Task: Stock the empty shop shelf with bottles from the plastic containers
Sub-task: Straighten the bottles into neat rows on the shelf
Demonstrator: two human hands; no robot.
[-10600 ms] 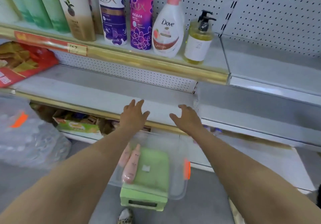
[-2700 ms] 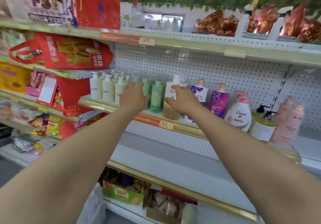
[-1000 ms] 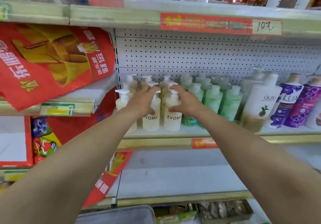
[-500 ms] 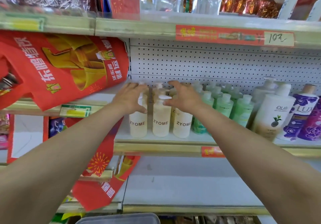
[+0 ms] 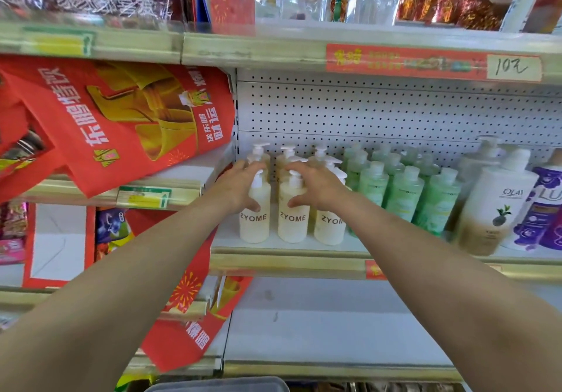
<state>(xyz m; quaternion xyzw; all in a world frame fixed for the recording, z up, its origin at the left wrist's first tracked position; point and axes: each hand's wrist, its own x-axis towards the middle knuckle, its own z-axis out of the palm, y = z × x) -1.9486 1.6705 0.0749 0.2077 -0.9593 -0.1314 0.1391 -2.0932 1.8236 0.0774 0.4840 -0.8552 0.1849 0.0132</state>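
Two bare forearms are reaching up from the near edge, where the translucent rim of a plastic container (image 5: 219,385) is just showing under the lower shelf (image 5: 319,324), a flat grey board lying unstocked. Further in, the left hand (image 5: 240,186) is curling its grip round the left ZYOME bottle (image 5: 254,224), thumb in front, fingers over the pump. The right hand (image 5: 317,184) is gripping the middle ZYOME bottle (image 5: 292,224) likewise. Both are standing upright at the front of the stocked shelf (image 5: 289,262), with the third ZYOME bottle (image 5: 330,227) just beside. Probably straightening the row: better to be steering bodies rather than pump heads, labels facing out. The smooth cream cylinders are probably slippery and tippy. Behind, frosted green bottles (image 5: 404,197) are crowding against white perforated pegboard (image 5: 365,111).
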